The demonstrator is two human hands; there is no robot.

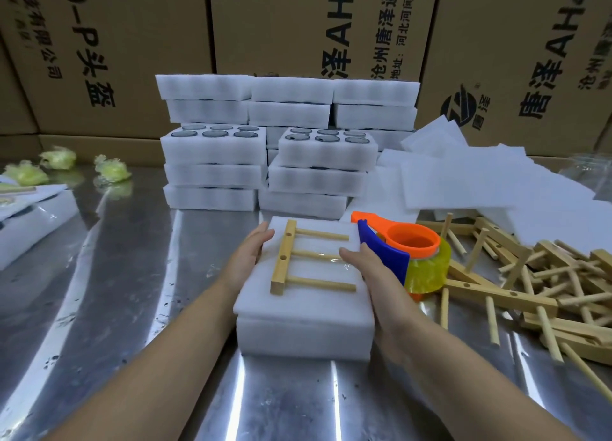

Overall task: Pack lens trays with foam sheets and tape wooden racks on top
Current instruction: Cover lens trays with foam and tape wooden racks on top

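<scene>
A white foam lens tray (303, 336) lies in front of me on the metal table, covered by a foam sheet (314, 303). A wooden rack (303, 261) with three dowels lies flat on top, with clear tape across its middle dowel. My left hand (248, 253) rests with straight fingers against the tray's left edge. My right hand (366, 268) lies on the right edge, thumb on the sheet near the tape. An orange and blue tape dispenser (404, 251) with yellowish tape stands just right of that hand.
Stacks of foam lens trays (265, 162) stand behind, some showing lenses. Loose foam sheets (463, 182) lie at the back right. A heap of wooden racks (546, 281) fills the right side. Green crumpled wads (111, 170) lie at the left. Cardboard boxes (298, 26) wall the back.
</scene>
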